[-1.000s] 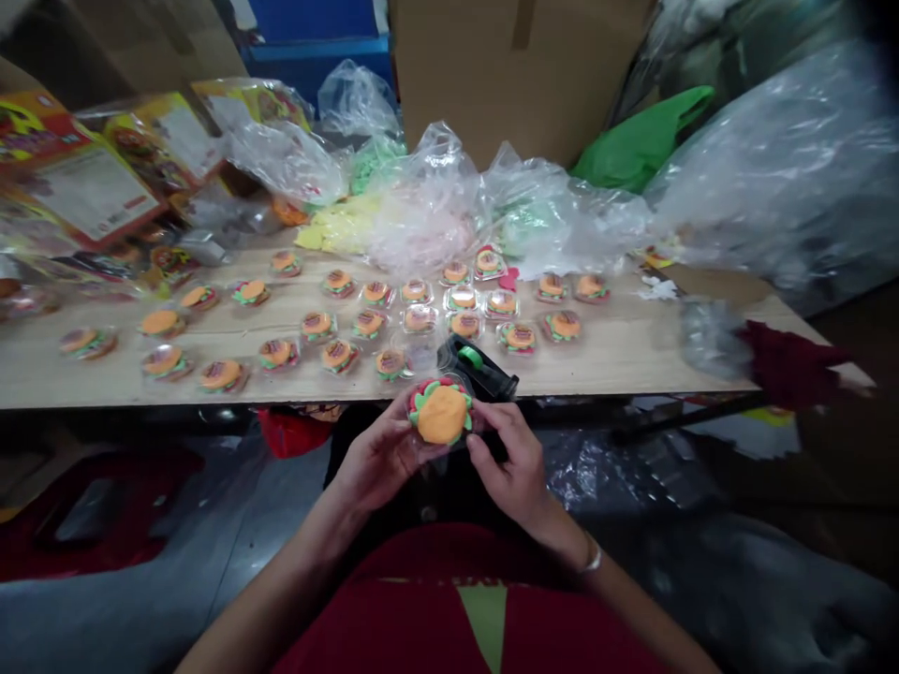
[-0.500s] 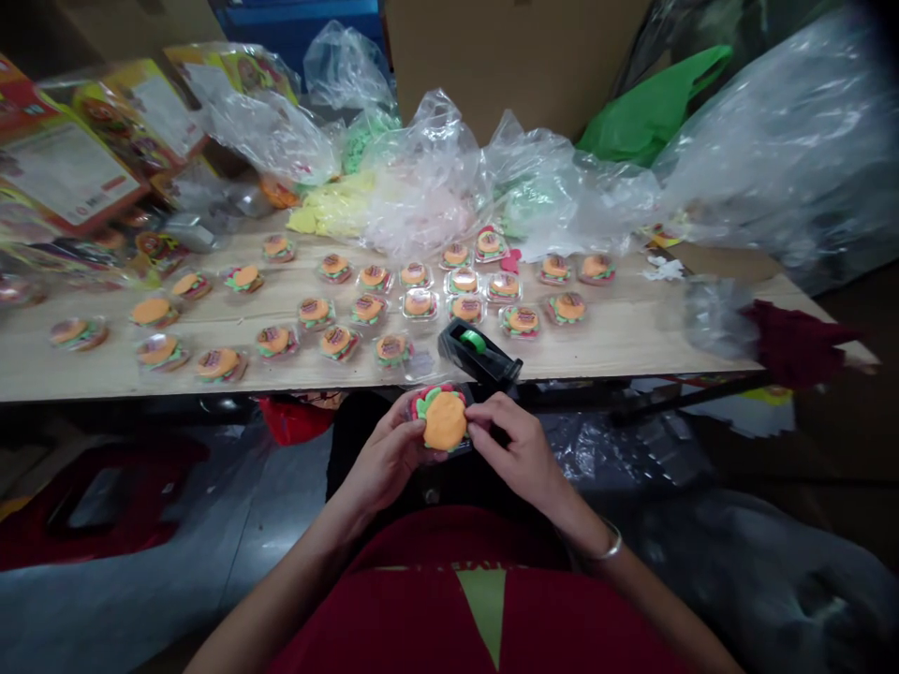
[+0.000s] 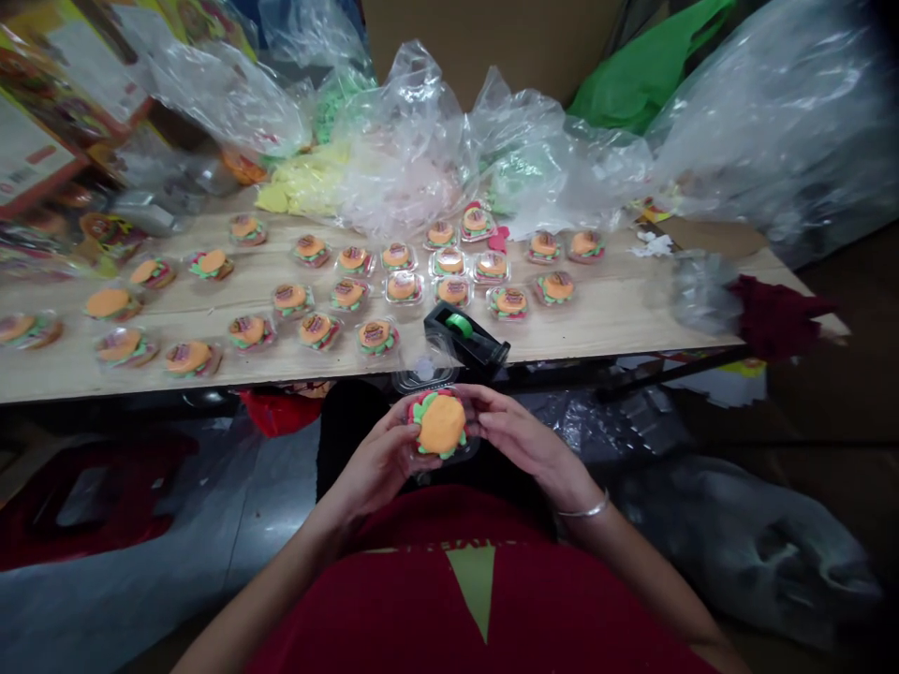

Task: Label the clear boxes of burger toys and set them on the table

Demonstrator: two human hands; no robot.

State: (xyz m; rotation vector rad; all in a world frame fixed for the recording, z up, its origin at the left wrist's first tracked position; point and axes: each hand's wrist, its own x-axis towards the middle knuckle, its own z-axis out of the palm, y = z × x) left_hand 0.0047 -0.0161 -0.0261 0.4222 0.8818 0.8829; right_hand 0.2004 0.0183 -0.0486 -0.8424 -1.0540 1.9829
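In front of my body I hold a clear plastic clamshell box (image 3: 460, 449) with a toy burger (image 3: 441, 424) lying in it. The burger has a plain orange bun top, with green and red layers poking out around its edge. The box's lid (image 3: 423, 370) is raised on the far side. My left hand (image 3: 383, 454) grips the box from the left, thumb by the bun. At the right side, my right hand (image 3: 523, 440) curls its fingers around the box edge; some fingertips are hidden. Just beyond the lid, a black tape dispenser (image 3: 467, 339) with green tape stands on the table.
Several boxed toy burgers (image 3: 319, 330) are spread over the wooden table (image 3: 596, 323). Clear bags (image 3: 414, 159) of coloured pieces line the back. Printed cartons (image 3: 42, 140) stand at left. A dark red cloth (image 3: 779, 314) lies at the right end. A red stool (image 3: 91, 505) is at lower left.
My right hand has gone from pinching the bun's right edge to holding the box's side, fingers more extended. The raised lid shows more clearly. The view has shifted slightly.
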